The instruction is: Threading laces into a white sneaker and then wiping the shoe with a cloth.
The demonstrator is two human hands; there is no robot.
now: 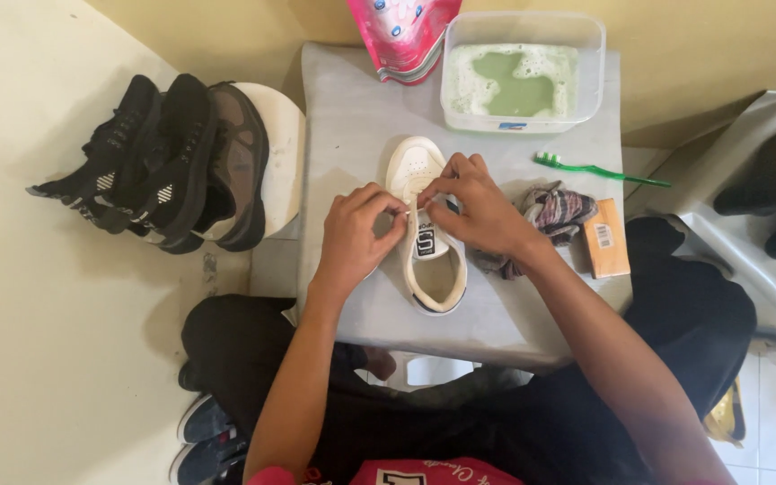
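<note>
Both hands work the laces of a white sneaker [430, 229] lying mid-desk [352, 126]: the left hand [357, 235] and right hand [476, 208] each pinch lace. The shoe looks light, its upper pliable; gripping the firmer sole sides seems surest.

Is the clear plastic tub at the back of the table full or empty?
Partly full. The clear tub holds greenish water with white foam around the edges, its surface below the rim, and no lid on it.

The white shoe [426, 229] looks smooth and a bit shiny. The table [352, 117] is grey and matt. The tub [523, 72] is clear plastic. The rag [554, 211] is soft cloth. The green toothbrush [599, 170] is shiny plastic.
</note>
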